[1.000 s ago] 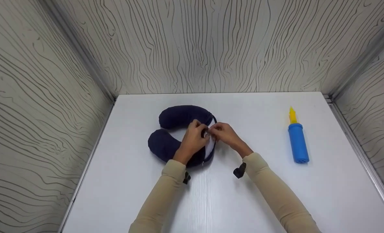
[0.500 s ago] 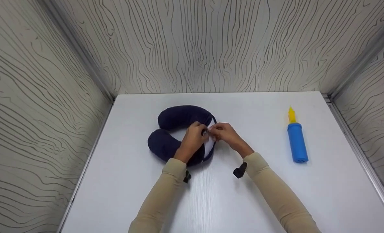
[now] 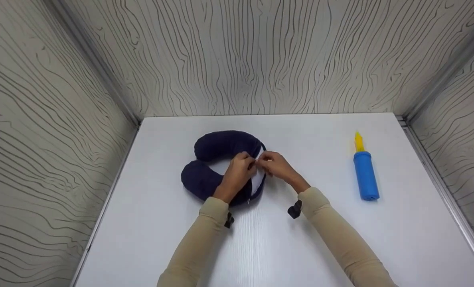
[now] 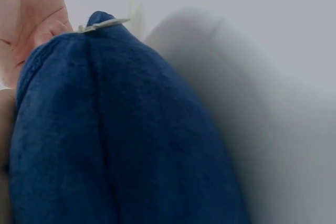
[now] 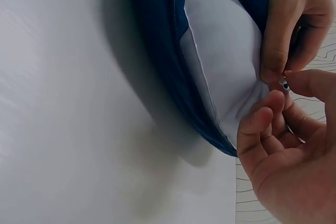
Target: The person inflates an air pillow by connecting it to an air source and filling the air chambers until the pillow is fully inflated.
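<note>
A navy U-shaped neck pillow point(image 3: 205, 179) lies on the white table, its curve toward the right. Its zipped cover point(image 5: 157, 40) gapes along that curve and bares a white inner cushion point(image 5: 226, 40). My left hand point(image 3: 237, 175) reaches over the pillow and pinches the white cushion between thumb and fingers. Opposite it, my right hand point(image 3: 277, 165) holds a small shiny fitting point(image 5: 285, 85) with thumb and fingertips, right at the left thumb. Much of the fitting is hidden by fingers. In the left wrist view, the blue cover point(image 4: 115, 119) fills the middle.
A blue hand pump point(image 3: 366, 175) with a yellow nozzle point(image 3: 359, 141) lies on the table point(image 3: 316, 139) at the right. Wood-grain patterned panels point(image 3: 241, 59) stand at the back and on both sides.
The left hand's fingers have drawn closer together, and the dark gap between them is gone from the head view. Both hands stay at the pillow's opening.
</note>
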{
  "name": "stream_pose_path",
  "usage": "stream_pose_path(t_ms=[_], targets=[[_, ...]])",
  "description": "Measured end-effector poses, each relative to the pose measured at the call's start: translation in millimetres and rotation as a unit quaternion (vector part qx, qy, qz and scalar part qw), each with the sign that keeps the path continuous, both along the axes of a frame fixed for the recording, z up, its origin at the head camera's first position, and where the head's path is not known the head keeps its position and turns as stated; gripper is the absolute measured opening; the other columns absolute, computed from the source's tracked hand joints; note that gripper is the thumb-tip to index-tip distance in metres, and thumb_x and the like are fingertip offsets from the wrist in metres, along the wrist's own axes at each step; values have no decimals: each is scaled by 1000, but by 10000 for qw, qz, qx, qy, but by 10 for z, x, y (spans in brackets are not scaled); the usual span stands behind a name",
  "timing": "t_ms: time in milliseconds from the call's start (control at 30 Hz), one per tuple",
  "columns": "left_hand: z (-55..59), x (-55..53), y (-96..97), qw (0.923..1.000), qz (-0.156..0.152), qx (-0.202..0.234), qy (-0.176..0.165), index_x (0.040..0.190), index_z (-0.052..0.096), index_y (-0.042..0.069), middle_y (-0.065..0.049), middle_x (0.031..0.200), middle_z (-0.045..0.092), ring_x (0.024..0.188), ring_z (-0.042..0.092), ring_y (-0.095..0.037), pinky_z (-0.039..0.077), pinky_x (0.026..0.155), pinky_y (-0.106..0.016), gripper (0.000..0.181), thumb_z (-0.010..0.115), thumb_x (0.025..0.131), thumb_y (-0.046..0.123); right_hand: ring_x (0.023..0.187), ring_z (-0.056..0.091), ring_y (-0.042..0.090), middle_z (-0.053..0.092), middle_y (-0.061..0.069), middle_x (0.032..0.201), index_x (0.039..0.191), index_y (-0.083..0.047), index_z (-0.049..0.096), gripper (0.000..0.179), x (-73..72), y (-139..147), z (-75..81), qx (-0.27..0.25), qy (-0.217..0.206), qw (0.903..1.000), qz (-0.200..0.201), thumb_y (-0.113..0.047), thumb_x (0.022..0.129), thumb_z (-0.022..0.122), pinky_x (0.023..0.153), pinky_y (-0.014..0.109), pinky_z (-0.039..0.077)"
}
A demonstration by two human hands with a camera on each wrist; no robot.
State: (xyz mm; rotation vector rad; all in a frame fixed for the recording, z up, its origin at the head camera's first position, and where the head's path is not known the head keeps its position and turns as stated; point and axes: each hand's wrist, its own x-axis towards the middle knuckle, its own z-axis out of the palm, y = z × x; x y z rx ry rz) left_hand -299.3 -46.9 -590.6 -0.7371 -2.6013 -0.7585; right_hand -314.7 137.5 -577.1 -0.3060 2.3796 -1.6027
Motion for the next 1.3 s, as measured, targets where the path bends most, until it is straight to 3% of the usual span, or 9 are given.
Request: stream_pose_path(t_ms=[267,700,933,1033,1133,1300], targets=[[-38,-16,-2,9995,-78,102,293,99,80,-1,-11,95,68,89,68,-25,61,79,-33,8,75,95,4,56,50,9,54,-4,65,92,-6,68,12,5,-30,-7,91,233,9996,-154,-13,100,63,53,24,41],[-16,-12,44,9988,21,275,414,105,78,3,-11,99,68,91,68,-25,62,81,-34,11,75,95,7,62,54,9,66,5,83,104,-3,71,18,49,34,-59,103,169,9995,-230,-20,105,64,56,23,44],[27,4,29,9989,354,263,-131,128,64,4,-13,116,71,106,70,-29,61,91,-41,37,73,93,9,67,57,12,67,4,95,109,-3,68,18,59,7,-30,-347,163,9984,-407,-20,104,67,60,29,50],[50,6,18,9979,542,187,-309,123,63,4,-12,113,68,103,68,-27,61,89,-40,36,76,90,11,69,60,21,67,9,95,111,0,67,19,56,-12,-37,-444,209,9979,-431,-18,104,68,61,31,52],[62,8,2,9971,733,100,-163,112,65,5,-10,104,66,96,65,-27,60,83,-39,28,78,89,14,71,64,22,68,11,94,109,1,68,19,57,-48,-38,-362,373,9972,-535,-16,103,69,62,33,55],[76,27,1,9967,746,313,88,101,68,5,-9,96,68,89,67,-25,60,78,-37,14,76,93,12,69,65,12,70,8,92,106,-2,69,13,67,-105,-49,-128,491,9962,-701,-14,101,70,66,32,58]])
